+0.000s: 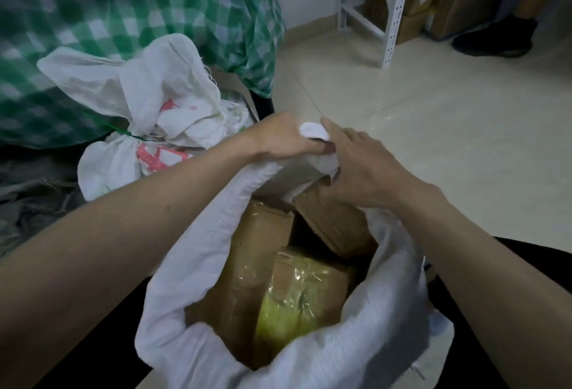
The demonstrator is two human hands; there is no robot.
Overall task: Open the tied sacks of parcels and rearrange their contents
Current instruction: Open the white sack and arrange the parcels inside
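Sack: I've got the white sack (185, 280) open on the floor between my knees; mouth spread so the brown parcels (263, 234) show
Rim: far edge bunched and lifted, I'd say to keep the mouth wide
Left hand (278, 138): arm reaching across; fingers clamped on that rim
Right hand (365, 165): just beside; thumb up against the cloth, fingers curled down at a parcel, grip hidden
Behind: tied sack (130, 128); checked bag (93, 17)

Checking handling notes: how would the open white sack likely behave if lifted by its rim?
The white sack is probably floppy: its rim folds where the left hand holds it. Likely heavy: several cardboard parcels fill it.
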